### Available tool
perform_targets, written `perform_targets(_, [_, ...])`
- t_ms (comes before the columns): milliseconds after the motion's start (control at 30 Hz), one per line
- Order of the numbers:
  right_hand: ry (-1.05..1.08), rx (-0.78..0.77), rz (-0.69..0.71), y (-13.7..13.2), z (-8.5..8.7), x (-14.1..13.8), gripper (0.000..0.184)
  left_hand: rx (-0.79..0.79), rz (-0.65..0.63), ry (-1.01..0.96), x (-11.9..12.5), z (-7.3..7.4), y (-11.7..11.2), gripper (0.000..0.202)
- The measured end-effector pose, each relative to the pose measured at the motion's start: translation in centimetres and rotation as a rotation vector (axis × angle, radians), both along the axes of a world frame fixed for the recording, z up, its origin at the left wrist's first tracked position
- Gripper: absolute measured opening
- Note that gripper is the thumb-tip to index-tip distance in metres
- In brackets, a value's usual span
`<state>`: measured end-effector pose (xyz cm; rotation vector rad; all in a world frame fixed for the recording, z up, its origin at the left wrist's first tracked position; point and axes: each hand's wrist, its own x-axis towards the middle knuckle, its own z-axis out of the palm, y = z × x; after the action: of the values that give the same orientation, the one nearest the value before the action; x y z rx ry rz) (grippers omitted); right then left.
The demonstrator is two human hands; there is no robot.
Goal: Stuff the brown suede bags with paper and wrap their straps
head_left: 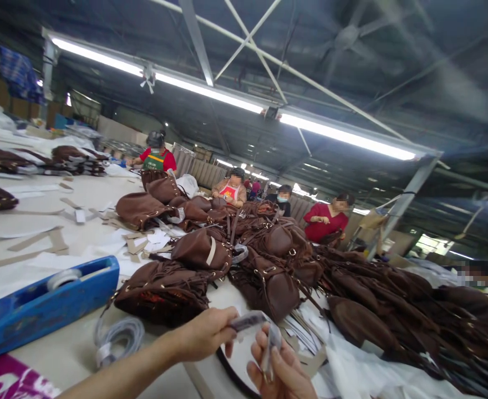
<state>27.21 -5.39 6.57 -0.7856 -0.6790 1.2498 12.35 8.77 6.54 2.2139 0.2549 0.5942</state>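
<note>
At near left on the bench point(75, 349), you have a magenta printed sheet point(11, 381), with a blue tape dispenser point(56, 313) just beyond it, slanting from near left to far right. Next comes a clear-wrapped coil point(121, 339), and on its far side a brown bag point(164, 293). To the right of these your left hand point(204, 334) pinches narrow on the end of a grey wrapped strap point(249, 320), which is at near centre, above the bench; this stretch points rightward, its long axis close to level. Your right hand point(283, 366) curls closely around a second wrapped length point(274, 336), whose long axis runs far to near, its metal fitting point(268, 378) pointing toward you. You cannot tell whether the two lengths are one piece. The step in hand looks like working the wrapped strap between your fingers; the next move probably calls for a steady right grip and a light left pinch. Farther right lie a clear plastic sheet point(364, 368) and, beyond it, heaped brown bags point(364, 327).
</note>
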Motion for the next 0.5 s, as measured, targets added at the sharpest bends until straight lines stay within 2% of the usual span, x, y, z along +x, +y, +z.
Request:
perform_targets(100, [-0.129,0.081,-0.168,3.0,-0.5,-0.1,0.043,-0.292,-0.025,-0.091,0.6,0.3,-0.5,0.027])
perform_targets(200, [-0.293,0.136,-0.319,6.0,-0.7,-0.6,0.049,-0.492,-0.044,-0.159,1.4,0.3,-0.4,0.041])
perform_targets(333, [-0.545,0.132,-0.507,8.6,-0.7,-1.7,0.051,-0.658,-0.083,-0.237,2.1,0.0,0.5,0.047])
perform_targets(433, [-0.716,0.199,-0.556,9.3,-1.0,-2.1,0.054,-0.741,-0.097,-0.242,1.8,-0.1,1.3,0.043])
perform_targets(500, [-0.919,0.261,-0.573,9.5,-1.7,-1.8,0.048,-0.776,-0.086,-0.235,1.4,-0.1,1.7,0.041])
